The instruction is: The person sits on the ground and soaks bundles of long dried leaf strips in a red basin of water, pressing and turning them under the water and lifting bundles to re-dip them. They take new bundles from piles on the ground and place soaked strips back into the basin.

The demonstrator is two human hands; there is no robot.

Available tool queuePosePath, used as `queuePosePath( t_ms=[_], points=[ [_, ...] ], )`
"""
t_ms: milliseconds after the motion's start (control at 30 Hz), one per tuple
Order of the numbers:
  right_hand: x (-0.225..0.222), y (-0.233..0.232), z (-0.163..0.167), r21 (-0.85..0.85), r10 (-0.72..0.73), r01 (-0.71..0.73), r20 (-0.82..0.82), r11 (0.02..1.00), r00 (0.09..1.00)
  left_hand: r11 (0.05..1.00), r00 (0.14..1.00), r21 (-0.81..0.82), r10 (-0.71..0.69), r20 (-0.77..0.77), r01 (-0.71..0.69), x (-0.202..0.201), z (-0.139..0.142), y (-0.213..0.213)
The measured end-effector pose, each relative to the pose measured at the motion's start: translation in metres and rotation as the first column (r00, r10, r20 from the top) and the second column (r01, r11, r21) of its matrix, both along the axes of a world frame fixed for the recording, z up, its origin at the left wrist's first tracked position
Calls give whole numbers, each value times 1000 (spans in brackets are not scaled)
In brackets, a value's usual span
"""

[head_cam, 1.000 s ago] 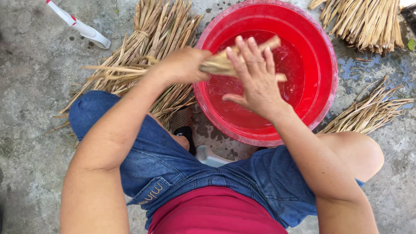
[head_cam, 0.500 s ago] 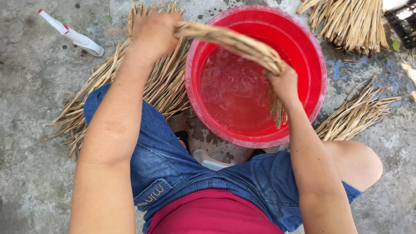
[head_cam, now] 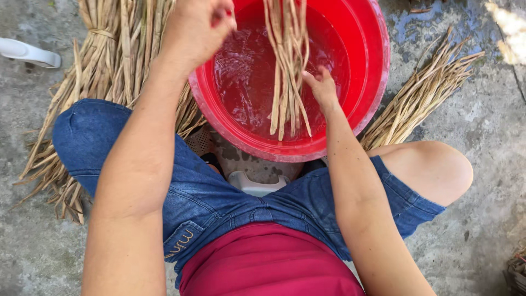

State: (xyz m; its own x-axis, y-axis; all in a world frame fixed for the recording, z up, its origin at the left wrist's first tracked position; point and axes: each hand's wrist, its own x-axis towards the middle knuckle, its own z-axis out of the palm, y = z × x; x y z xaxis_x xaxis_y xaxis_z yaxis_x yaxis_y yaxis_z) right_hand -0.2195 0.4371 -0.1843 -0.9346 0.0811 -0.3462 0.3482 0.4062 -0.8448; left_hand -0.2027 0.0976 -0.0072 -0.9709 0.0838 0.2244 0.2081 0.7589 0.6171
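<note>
A bundle of long tan reed stalks (head_cam: 286,71) hangs upright over a red plastic basin (head_cam: 367,82) of water, its lower tips down in the basin. My left hand (head_cam: 197,30) is raised in a fist beside the bundle's upper part. The stalks' top runs off the frame edge, so the grip itself is not shown. My right hand (head_cam: 322,87) reaches into the basin and pinches the stalks' lower right side. I am squatting, with my knees on either side of the basin.
A tied sheaf of dry stalks (head_cam: 109,71) lies on the concrete left of the basin, and a smaller sheaf (head_cam: 424,90) lies to its right. A white plastic bottle (head_cam: 27,52) is at the far left. A low white stool (head_cam: 257,183) sits under me.
The bundle, held level across the basin a second ago, has swung to hang upright. My left hand rose with its end. My right hand slid down into the basin.
</note>
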Motion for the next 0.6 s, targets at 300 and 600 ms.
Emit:
queuePosePath(
  t_ms=[300,600],
  points=[
    [44,-27,-2,-77,-173,185,136,980,976,999,582,-32,25,813,2,8,-112,80],
    [65,-48,-8,-301,21,165,530,939,848,983,467,111,-32,883,-143,53,-181,145]
  ],
)
